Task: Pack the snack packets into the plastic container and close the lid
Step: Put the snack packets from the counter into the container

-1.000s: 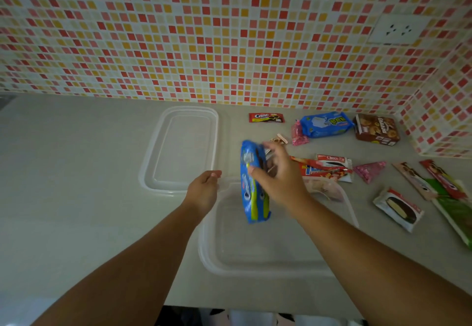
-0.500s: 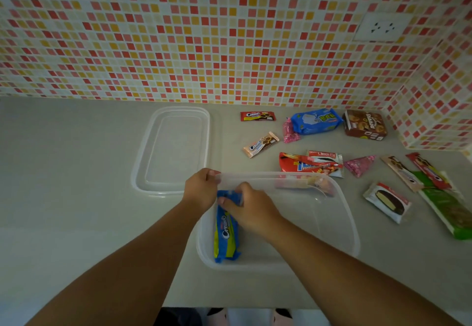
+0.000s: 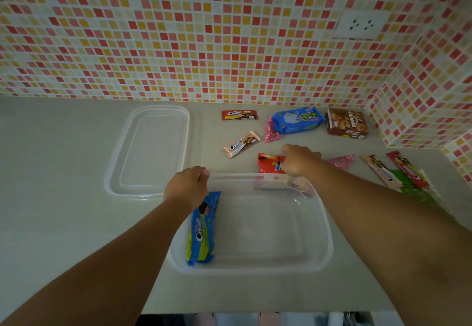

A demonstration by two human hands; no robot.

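A clear plastic container (image 3: 324,226) sits near the counter's front edge. A blue Cream-O packet (image 3: 201,233) lies inside along its left wall. My left hand (image 3: 187,185) grips the container's far left rim. Beyond the far rim, my right hand (image 3: 298,159) rests on the red packets (image 3: 269,163), fingers curled over them; whether they grip is hidden. The clear lid (image 3: 153,149) lies flat to the left, behind the container.
Loose snacks lie on the counter: a red Cream-O bar (image 3: 239,114), a beige Cream-O bar (image 3: 241,144), a blue pack (image 3: 297,120), a brown box (image 3: 347,123), pink packets (image 3: 272,131), and long packets (image 3: 398,172) at right. Tiled walls close the back and right.
My right hand let go of the blue Cream-O packet inside the container and moved up and right onto the red packets. My left hand stayed on the rim.
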